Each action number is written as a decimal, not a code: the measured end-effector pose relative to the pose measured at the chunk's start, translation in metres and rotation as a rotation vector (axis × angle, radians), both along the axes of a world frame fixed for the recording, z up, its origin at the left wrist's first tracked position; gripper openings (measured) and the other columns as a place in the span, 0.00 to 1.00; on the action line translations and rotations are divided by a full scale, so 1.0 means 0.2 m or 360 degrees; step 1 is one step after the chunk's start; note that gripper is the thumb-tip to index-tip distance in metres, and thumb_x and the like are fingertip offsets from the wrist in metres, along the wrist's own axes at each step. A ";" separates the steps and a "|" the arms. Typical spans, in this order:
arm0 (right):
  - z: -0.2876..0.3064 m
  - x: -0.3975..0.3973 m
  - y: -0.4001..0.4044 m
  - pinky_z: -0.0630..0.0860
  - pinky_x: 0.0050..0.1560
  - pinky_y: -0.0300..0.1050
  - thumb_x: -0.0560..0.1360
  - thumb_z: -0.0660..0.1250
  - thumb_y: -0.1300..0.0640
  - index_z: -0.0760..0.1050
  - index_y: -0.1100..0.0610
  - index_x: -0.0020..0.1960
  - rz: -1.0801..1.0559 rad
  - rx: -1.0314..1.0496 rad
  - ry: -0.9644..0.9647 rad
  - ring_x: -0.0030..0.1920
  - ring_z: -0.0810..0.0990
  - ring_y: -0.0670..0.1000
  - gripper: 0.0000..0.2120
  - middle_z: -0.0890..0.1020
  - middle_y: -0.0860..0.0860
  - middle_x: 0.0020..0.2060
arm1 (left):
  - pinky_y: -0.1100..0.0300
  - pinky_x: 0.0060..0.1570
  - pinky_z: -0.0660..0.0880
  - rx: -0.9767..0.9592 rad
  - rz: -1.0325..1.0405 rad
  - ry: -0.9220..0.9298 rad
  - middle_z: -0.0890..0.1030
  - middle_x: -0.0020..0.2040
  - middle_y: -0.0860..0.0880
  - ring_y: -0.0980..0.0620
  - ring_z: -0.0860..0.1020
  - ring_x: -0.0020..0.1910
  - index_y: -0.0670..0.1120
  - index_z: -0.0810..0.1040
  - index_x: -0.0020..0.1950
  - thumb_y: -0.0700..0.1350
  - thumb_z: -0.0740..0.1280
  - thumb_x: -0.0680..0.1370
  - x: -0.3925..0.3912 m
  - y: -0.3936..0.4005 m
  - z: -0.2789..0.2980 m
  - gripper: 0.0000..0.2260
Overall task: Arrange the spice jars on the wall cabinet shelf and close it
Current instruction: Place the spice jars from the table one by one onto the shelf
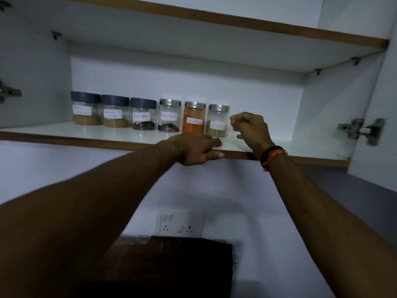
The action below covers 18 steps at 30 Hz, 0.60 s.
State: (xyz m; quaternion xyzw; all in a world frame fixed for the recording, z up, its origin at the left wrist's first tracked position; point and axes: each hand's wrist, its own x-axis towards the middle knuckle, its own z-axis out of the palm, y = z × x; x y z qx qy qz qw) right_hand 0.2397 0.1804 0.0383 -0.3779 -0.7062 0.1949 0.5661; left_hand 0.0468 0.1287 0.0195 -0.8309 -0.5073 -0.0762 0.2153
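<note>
The right hand [249,127] hangs over the shelf [64,132] with its grip loosely curled and holding nothing, just to the right of the last jar [217,121] in the row. The left hand [199,148] rests its grip flat on the front edge of the shelf, below the orange jar [193,120]. Six upright jars stand in one line that runs leftward from the right hand, so this hand is nearer to the row's end. The cabinet is not yet closed; the door [373,104] stands at the far right, nearer to the right hand.

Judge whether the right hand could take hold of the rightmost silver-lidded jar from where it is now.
Probably yes. The right hand hovers loosely curled and holding nothing, just right of the rightmost jar, with no object between them. The left hand rests lower on the shelf edge, out of the way.
</note>
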 end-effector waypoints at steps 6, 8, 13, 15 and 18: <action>-0.20 0.12 -0.30 0.80 0.51 0.39 0.76 0.70 0.60 0.85 0.55 0.51 -0.0021 0.0199 -0.0056 0.48 0.83 0.43 0.07 0.86 0.47 0.47 | 0.52 0.54 0.71 0.0096 0.0099 -0.0018 0.77 0.67 0.47 0.44 0.77 0.62 0.51 0.65 0.76 0.64 0.49 0.82 0.03 -0.07 -0.02 0.27; -0.25 0.16 -0.37 0.80 0.49 0.37 0.76 0.69 0.63 0.86 0.56 0.50 -0.0044 0.0237 -0.0033 0.47 0.84 0.43 0.07 0.86 0.48 0.46 | 0.51 0.50 0.73 0.0233 0.0130 -0.0004 0.78 0.65 0.47 0.43 0.79 0.59 0.50 0.67 0.73 0.62 0.48 0.83 0.05 -0.11 -0.06 0.25; -0.36 0.22 -0.49 0.81 0.56 0.44 0.76 0.68 0.66 0.85 0.60 0.52 -0.0118 0.0205 -0.0078 0.50 0.84 0.48 0.08 0.86 0.51 0.47 | 0.49 0.59 0.69 0.0337 0.0140 -0.0059 0.76 0.67 0.43 0.43 0.76 0.61 0.45 0.67 0.72 0.53 0.58 0.83 0.16 -0.19 -0.17 0.20; -0.43 0.24 -0.53 0.81 0.57 0.46 0.77 0.68 0.65 0.85 0.59 0.52 -0.0170 0.0156 -0.0143 0.51 0.84 0.48 0.09 0.86 0.51 0.49 | 0.45 0.72 0.60 0.0360 0.0131 -0.0117 0.68 0.75 0.41 0.41 0.67 0.73 0.44 0.61 0.78 0.53 0.61 0.81 0.20 -0.25 -0.25 0.27; -0.56 0.27 -0.57 0.81 0.58 0.49 0.77 0.66 0.65 0.85 0.58 0.53 -0.0250 0.0016 -0.0282 0.52 0.83 0.49 0.10 0.86 0.51 0.50 | 0.42 0.78 0.50 0.0466 -0.0054 -0.0320 0.62 0.79 0.39 0.40 0.58 0.79 0.43 0.61 0.79 0.47 0.65 0.78 0.27 -0.37 -0.41 0.31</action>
